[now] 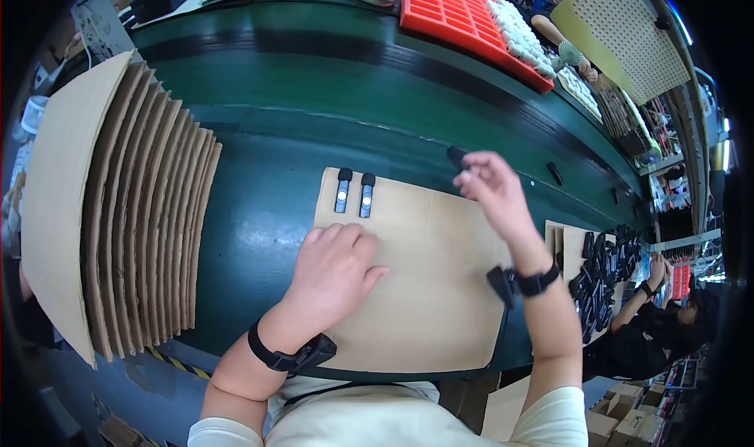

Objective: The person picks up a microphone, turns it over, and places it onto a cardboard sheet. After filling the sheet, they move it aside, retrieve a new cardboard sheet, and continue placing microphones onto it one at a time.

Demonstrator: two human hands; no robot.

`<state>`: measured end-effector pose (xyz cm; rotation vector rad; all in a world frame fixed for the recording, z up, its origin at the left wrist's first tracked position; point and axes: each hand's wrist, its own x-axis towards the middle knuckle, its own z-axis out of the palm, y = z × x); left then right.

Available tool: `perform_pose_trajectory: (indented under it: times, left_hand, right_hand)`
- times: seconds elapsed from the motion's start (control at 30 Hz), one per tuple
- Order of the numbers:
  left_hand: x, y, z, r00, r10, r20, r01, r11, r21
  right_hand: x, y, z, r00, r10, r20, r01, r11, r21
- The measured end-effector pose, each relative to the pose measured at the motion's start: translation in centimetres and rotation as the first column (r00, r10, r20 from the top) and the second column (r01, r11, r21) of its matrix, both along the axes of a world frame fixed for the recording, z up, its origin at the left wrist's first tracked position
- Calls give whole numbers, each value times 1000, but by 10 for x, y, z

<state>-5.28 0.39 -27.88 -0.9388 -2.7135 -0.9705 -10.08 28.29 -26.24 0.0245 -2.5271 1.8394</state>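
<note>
Cardboard dominates the head view: a flat tan rectangular sheet point(428, 290) lies before the person on a dark green work surface point(259, 164), and a tall stack of brown corrugated sheets point(141, 211) crowds the left side. Near the upper left corner of the flat sheet, two slim microphone-like devices with black rounded heads and grey bodies point(367, 196) lie side by side, slightly apart. The left hand point(336, 262) is palm down just below them, its fingers close together and thumb spread away (whether anything sits beneath the palm, I cannot tell). The right hand point(495, 188), above the sheet's far right edge, pinches a small black object point(456, 158) between thumb and fingertips. Each wrist wears a black strap with a boxy unit point(314, 353).

On the right, a heap of black devices point(601, 274) bounds the space beyond the right forearm, and a loose black piece point(555, 173) lies farther up the green surface. At the far side are a red compartmented plastic tray point(452, 11), bumpy white pieces point(520, 37) on its right part, and a yellow-edged perforated board point(620, 38). A co-worker in dark clothing point(652, 341) is at far right. Each lying device bears a bright round spot; any lettering is too small to read.
</note>
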Motion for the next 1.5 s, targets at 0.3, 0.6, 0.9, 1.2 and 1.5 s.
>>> perform_pose_trajectory:
  times: [0.3,0.6,0.9,1.2,1.5]
  left_hand:
    - [3,-1,21,969,-245,-23,230,870,436]
    - [4,-1,20,956,-285,-70,280,814,509]
    - [6,0,20,947,-319,17,255,787,562]
    - [5,-1,22,946,-320,-57,301,794,529]
    - [4,0,20,947,-300,-112,313,787,532]
  right_hand:
    - [111,-77,21,962,149,227,-43,909,-414]
    - [128,-92,16,986,-11,-167,-8,994,-112]
    - [120,-92,18,913,69,-403,-31,994,101]
    - [118,-95,19,870,48,-490,36,986,160]
    - [118,-95,19,865,48,-499,39,986,163]
